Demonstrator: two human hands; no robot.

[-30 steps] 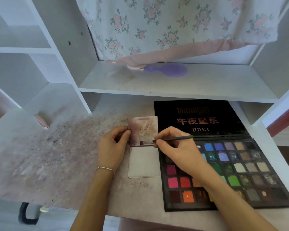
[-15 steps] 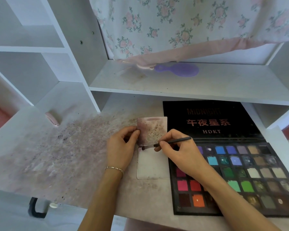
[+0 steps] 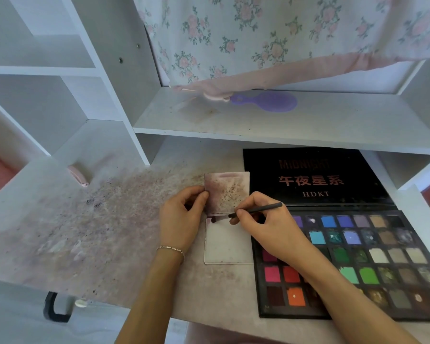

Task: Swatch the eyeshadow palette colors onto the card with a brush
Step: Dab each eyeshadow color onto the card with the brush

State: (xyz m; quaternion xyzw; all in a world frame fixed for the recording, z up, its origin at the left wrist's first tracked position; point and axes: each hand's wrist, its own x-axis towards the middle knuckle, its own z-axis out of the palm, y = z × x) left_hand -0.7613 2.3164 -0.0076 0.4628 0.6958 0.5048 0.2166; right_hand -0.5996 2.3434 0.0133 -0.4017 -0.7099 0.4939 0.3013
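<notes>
Right hand [image 3: 266, 229] pinches brush [image 3: 256, 211], tip on the top left corner of the card [image 3: 227, 247]. Left hand [image 3: 181, 219] fingers pinch the card's upper leaf edge. Card lies on counter [image 3: 97, 232], just left of open palette [image 3: 358, 256].

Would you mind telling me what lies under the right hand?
Under the right hand lies the open eyeshadow palette; its left pans are partly covered. The fingers pinch a brush over the card.

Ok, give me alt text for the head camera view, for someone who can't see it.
A right hand holds a thin dark brush, its tip on the upper left corner of a pale card, while the left hand pinches a stained card just above. An open eyeshadow palette of many colours lies to the right on a powder-dusted desk.
</notes>
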